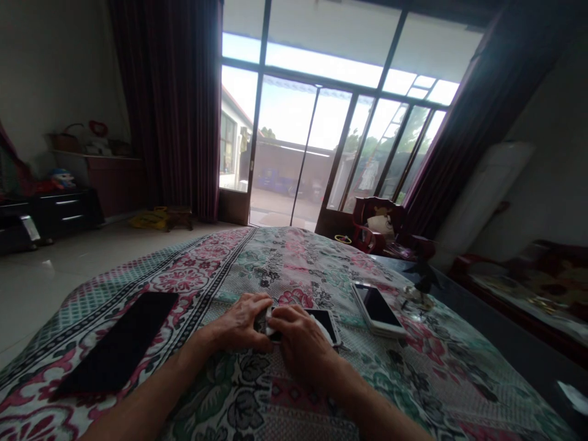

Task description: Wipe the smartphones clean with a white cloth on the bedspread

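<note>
- Black flat panel (120, 344), one: left of the left grip and well apart from it; long axis slanting from near left to far right.
- Left grip (237, 323), bare hand: thumb and fingers parted to a narrow gap, holding the left end of the phone by its near and far edges.
- White-framed phone (329, 318), one: flat, screen up, between the left grip and right grip and partly beneath the latter; long axis running left to right, right end projecting past the right grip.
- Right grip (302, 338), bare hand: fingers bent over the screen, holding a white wipe (321, 329).
- White-edged device (379, 310), one: right of the right grip, apart; long axis from far left to near right.
</note>
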Available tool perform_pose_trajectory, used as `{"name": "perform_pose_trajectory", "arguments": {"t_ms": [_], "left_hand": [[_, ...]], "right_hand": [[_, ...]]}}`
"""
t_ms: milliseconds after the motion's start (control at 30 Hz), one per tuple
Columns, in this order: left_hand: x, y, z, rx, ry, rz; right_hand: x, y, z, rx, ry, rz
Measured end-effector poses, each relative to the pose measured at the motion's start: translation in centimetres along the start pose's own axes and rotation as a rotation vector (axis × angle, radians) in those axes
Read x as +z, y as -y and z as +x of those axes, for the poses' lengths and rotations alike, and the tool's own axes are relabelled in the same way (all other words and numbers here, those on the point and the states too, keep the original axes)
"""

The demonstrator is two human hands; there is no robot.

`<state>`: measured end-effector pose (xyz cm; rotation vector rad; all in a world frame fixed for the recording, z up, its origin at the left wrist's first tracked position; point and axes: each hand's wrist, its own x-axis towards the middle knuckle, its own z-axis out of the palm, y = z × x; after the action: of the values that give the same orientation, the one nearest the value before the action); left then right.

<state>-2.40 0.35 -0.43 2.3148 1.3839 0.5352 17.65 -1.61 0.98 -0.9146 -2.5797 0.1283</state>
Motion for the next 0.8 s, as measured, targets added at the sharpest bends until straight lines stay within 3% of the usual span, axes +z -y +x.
{"name": "perform_pose_trajectory", "arguments": {"t_ms": [167,433,800], "left_hand": [[-0.1,-0.6,0.1,-0.008,0.003,0.017],[-0.3,-0.5,0.0,-0.018,-0.009,0.009],[0.8,-0.6,0.6,0.034,-0.109,0.083]], "right_hand": [[-0.7,-0.9,-0.2,0.116,-0.014,-0.069],[-3.8,-4.3,-1.2,0.482,0.030,-0.276],[-0.3,-0.8,-0.6,0.137,-0.031,-0.115]]}}
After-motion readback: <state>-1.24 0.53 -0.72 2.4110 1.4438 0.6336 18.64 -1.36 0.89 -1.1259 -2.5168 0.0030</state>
